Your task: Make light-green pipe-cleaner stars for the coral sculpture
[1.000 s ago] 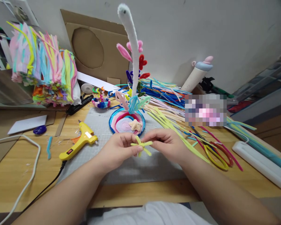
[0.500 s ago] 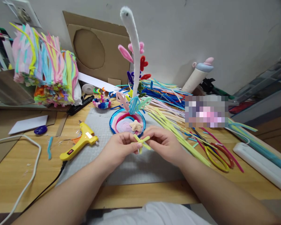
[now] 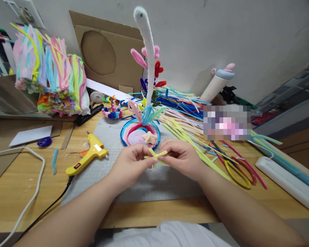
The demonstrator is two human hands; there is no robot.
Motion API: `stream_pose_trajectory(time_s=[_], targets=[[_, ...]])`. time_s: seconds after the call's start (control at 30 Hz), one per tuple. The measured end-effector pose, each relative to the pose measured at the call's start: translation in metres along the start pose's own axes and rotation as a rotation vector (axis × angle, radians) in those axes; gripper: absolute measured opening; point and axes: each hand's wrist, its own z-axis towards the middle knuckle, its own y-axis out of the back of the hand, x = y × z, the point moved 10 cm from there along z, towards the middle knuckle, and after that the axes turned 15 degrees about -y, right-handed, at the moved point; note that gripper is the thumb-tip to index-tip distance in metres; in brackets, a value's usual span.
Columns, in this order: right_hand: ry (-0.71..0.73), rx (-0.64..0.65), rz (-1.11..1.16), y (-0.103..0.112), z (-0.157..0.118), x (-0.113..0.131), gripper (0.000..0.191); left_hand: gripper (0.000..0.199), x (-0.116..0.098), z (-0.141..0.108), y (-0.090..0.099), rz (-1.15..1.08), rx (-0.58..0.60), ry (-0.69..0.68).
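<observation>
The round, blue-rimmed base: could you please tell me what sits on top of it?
On the base, a beige star lies near the right edge; pink, blue and green loops stand at the back. They hide the white stem's foot and part of the base.

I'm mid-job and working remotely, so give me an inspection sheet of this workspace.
Surface: wooden table, grey gridded mat on it.
Job's things: crossed yellow-green piece between the fingers; round multicoloured base beyond, bearing a beige star.
Clutter: glue gun and small scraps on the left; yellow-green stems and red-and-yellow-handled scissors on the right.
Hands: left and right both pinch the piece.
Cables: black cord from the glue gun; white cable looping at left.
Surroundings: cardboard panel and bottle by the wall; other people, nothing seen.
</observation>
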Motion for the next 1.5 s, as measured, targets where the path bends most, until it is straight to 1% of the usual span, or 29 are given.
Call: stream_pose_trajectory(time_s=[0.07,0.13,0.2,0.3,0.4,0.47,0.57,0.67,0.73,0.8,0.9,0.97,1.07,1.17,1.23,1.3,1.4,1.5], targets=[[-0.049,-0.027,-0.009,0.0,0.001,-0.004,0.014,0.009,-0.009,0.001,0.005,0.162,-0.009,-0.08],[-0.101,-0.036,0.006,-0.001,0.001,-0.009,0.014,0.006,-0.016,0.002,0.007,0.291,-0.01,-0.146],[-0.146,-0.026,0.075,-0.002,0.002,-0.014,0.011,0.007,-0.018,0.002,0.008,0.319,-0.013,-0.169],[-0.18,-0.017,0.151,-0.003,0.002,-0.018,0.012,0.008,-0.018,0.001,0.01,0.316,-0.023,-0.17],[-0.198,-0.054,0.12,-0.002,0.001,-0.02,0.014,0.006,-0.019,0.0,0.009,0.371,-0.013,-0.182],[-0.22,-0.079,0.094,-0.001,0.001,-0.022,0.014,0.006,-0.016,0.001,0.008,0.385,0.002,-0.167],[-0.254,-0.074,0.055,-0.003,0.002,-0.026,0.013,0.005,-0.007,0.003,0.004,0.291,0.023,-0.106],[-0.289,-0.025,0.059,-0.006,0.003,-0.03,0.014,0.013,0.002,0.002,0.002,0.147,0.004,-0.032],[-0.343,0.035,0.129,-0.009,0.004,-0.036,0.016,0.012,0.006,0.001,0.003,0.107,-0.01,0.018],[-0.427,0.083,0.239,-0.012,0.003,-0.045,0.019,0.01,0.009,0.0,0.004,0.064,-0.014,0.062],[-0.519,0.104,0.374,-0.015,0.002,-0.055,0.023,0.013,0.013,0.0,0.004,-0.103,-0.024,0.105],[-0.511,0.102,0.425,-0.015,0.002,-0.054,0.024,0.014,0.016,0.0,0.003,-0.247,-0.04,0.128],[-0.416,0.07,0.43,-0.014,0.003,-0.042,0.021,0.015,0.022,-0.001,0.001,-0.415,-0.067,0.185],[-0.291,0.0,0.404,-0.013,0.003,-0.03,0.019,0.017,0.025,-0.002,-0.001,-0.502,-0.089,0.211],[-0.254,-0.053,0.394,-0.013,0.001,-0.029,0.019,0.018,0.026,-0.002,-0.003,-0.53,-0.099,0.216],[-0.253,-0.097,0.387,-0.014,-0.001,-0.032,0.02,0.019,0.027,-0.003,-0.005,-0.544,-0.097,0.22],[-0.28,-0.142,0.378,-0.012,-0.004,-0.036,0.02,0.02,0.027,-0.004,-0.009,-0.552,-0.065,0.226],[-0.329,-0.161,0.362,-0.009,-0.006,-0.038,0.019,0.02,0.023,-0.002,-0.009,-0.469,-0.027,0.188]])
